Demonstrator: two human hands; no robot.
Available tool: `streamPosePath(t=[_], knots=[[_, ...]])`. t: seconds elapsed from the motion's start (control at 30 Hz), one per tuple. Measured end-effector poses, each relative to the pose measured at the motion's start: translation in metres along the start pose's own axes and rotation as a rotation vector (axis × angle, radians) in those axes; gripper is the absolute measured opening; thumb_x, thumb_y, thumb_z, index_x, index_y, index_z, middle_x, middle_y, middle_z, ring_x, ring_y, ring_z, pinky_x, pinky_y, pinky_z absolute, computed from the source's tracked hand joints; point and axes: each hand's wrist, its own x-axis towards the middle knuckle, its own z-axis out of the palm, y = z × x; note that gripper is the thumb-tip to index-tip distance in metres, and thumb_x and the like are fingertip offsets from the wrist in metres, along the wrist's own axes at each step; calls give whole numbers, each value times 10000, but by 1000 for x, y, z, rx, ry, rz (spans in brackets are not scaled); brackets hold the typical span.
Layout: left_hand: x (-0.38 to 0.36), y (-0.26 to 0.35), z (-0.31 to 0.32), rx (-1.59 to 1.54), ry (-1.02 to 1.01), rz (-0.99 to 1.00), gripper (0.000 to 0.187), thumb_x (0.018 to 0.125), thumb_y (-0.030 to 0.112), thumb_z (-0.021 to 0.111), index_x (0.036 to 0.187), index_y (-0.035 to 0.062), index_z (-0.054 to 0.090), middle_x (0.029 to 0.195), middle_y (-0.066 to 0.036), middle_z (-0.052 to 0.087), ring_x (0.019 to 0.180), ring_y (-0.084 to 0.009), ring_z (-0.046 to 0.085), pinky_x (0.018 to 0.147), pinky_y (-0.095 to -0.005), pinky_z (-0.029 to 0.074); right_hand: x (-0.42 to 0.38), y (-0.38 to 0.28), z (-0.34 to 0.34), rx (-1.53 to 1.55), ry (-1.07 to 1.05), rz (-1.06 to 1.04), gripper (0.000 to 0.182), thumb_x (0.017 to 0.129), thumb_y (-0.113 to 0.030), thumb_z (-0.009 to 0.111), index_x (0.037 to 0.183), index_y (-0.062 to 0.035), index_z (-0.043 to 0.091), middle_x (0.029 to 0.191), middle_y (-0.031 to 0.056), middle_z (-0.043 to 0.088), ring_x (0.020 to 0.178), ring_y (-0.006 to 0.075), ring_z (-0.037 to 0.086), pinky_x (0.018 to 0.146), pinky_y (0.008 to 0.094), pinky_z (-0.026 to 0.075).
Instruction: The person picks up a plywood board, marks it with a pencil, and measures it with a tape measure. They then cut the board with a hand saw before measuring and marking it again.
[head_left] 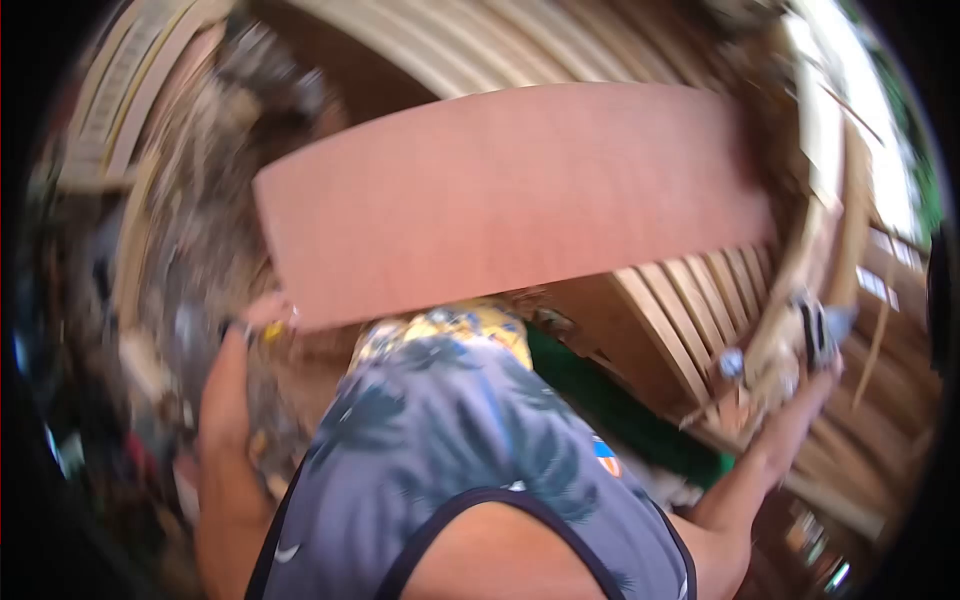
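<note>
A long, reddish-pink wooden board [500, 200] stretches across the middle of the view in front of my body. My left hand [268, 310] is at its near left corner, with the fingers closed on the edge. A small yellow thing [272, 331] shows under that hand, too blurred to name. Out at the far right, my right hand [828, 364] is closed at a grey and black object [816, 330], smeared by motion. That hand is well apart from the board, and its fingers are mostly hidden.
Slatted wooden pieces [690, 300] stand below the board's right part, and more long timber [520, 40] lies beyond it. Upright wood [835, 200] rises at the right. Blurred clutter [190, 260] covers the ground at left. A green strip [625, 405] lies near my right side.
</note>
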Motion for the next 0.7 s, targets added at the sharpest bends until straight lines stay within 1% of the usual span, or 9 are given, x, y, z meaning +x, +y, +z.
streamPosePath(t=[0.03,0.07,0.13,0.2,0.43,0.53,0.63,0.67,0.7], knots=[[0,-12,-1,145,84,15,272,797,203,746,1003,34,691,895,-93,734,798,-189,698,720,-376,540,6,2,12,-133,41,-41,427,957,-362,548,1151,-6,683,984,134,709,823,231,671,689,401,543],[-9,-14,3,-50,88,22,271,790,215,754,969,26,681,856,-93,732,763,-187,690,693,-371,515,12,5,27,-255,87,-95,429,956,-363,550,1154,-7,682,988,133,709,824,229,671,686,397,542],[-14,-17,13,-377,113,-164,232,793,194,757,930,30,667,830,-81,722,748,-181,691,691,-345,511,8,19,51,-430,136,-166,432,956,-366,553,1160,-8,681,996,132,708,824,224,669,680,389,540],[-14,-11,16,-417,115,-199,208,790,172,750,910,34,650,844,-96,703,741,-201,691,690,-360,516,-5,26,61,-538,159,-208,435,955,-368,556,1166,-9,680,1004,130,708,825,220,668,674,381,537],[-23,0,23,-408,244,-211,184,823,209,706,830,40,633,753,-77,661,713,-196,693,663,-347,495,-37,31,62,-708,120,-295,447,953,-377,566,1188,-13,676,1031,125,707,827,204,662,653,353,528],[-28,5,25,-484,256,-222,193,873,232,676,848,43,642,796,-70,671,702,-194,697,669,-344,516,-54,23,61,-756,93,-331,453,952,-381,571,1197,-14,675,1043,123,706,828,197,660,645,341,525],[-23,-1,20,-477,247,-202,214,897,255,670,865,44,653,833,-69,680,706,-197,702,673,-346,531,-77,3,79,-774,-22,-407,458,952,-385,575,1206,-16,673,1055,120,706,829,190,658,636,329,521],[-20,-4,20,-428,214,-174,226,906,268,671,873,44,659,849,-69,684,709,-198,704,675,-348,537,-94,-3,98,-766,-141,-441,460,951,-386,577,1209,-17,673,1059,119,706,829,188,657,633,326,520],[-17,-8,20,-433,213,-162,226,906,268,671,873,44,659,849,-69,684,709,-198,704,675,-348,537,-115,-6,119,-719,-381,-466,462,951,-387,578,1212,-17,672,1063,119,706,830,185,656,630,322,518]])
